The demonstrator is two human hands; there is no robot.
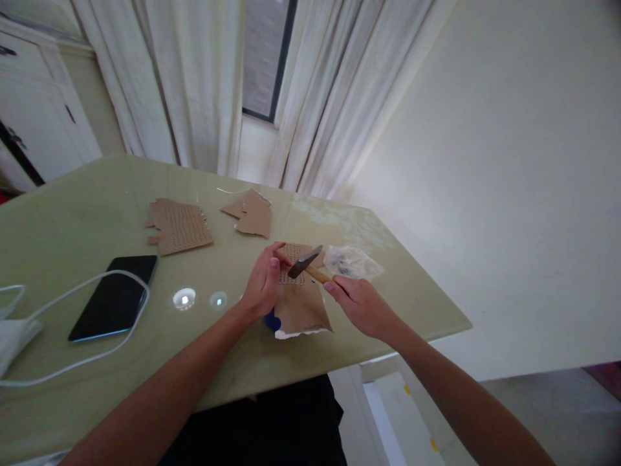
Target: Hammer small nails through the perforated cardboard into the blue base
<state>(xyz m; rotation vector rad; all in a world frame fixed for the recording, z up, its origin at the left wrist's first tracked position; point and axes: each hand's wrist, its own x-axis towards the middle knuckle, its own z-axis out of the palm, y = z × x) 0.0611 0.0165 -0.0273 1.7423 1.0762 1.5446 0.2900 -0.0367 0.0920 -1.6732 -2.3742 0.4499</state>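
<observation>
My right hand is wrapped round the wooden handle of a hammer. The hammer's dark metal head hangs just over a piece of brown cardboard, close to the fingers of my left hand. That hand rests at the cardboard's left edge, thumb and fingers drawn together; whatever is between them is too small to make out. Rows of small dark marks cover the upper part of the cardboard, and its near edge is torn white. Something blue shows from under its left side.
A clear plastic bag with small dark things inside lies right of the cardboard. Farther back are a marked cardboard piece and torn cardboard scraps. A black tablet and a white cable lie left on the glossy table.
</observation>
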